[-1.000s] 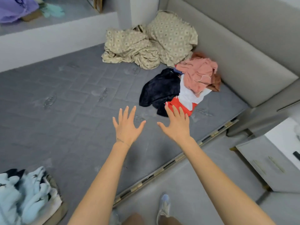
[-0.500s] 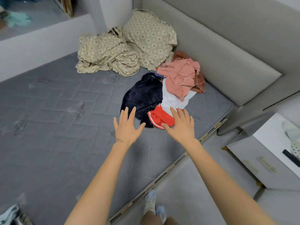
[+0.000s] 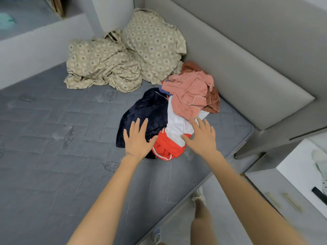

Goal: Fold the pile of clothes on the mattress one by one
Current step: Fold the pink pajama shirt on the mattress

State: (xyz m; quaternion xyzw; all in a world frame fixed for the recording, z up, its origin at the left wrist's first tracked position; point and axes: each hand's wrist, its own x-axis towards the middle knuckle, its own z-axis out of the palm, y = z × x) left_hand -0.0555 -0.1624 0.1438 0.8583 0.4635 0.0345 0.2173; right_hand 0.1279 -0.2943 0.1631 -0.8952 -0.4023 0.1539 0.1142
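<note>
Both hands have moved forward since a moment ago and now lie over the near edge of the pile, where before they hung just short of it. Nearest, a pale shoe [image 3: 198, 196] stands on the floor beside the bed, and two bare forearms stretch out over the grey quilted mattress [image 3: 53, 138].

The left hand [image 3: 137, 140] is palm down over the near edge of a navy garment [image 3: 148, 110]. The right hand [image 3: 200, 137] is over a white garment [image 3: 177, 123], with its thumb by the red shorts [image 3: 168, 148] that lie between the two hands. The grip of each hand is apart, fingers spread and straight, holding nothing. The hands may be touching the fabric, though from here I cannot tell.

The pile of clothes [image 3: 178, 119] sits on the mattress near its right side, close to the padded grey headboard [image 3: 247, 68]. A pink shirt [image 3: 189, 92] is crumpled on top, with a rust-brown cloth [image 3: 213, 100] behind it. Further back lie rumpled beige patterned bedding [image 3: 106, 68] and a matching pillow [image 3: 154, 43] in the corner. At the right stands a white cabinet [image 3: 300, 167].
</note>
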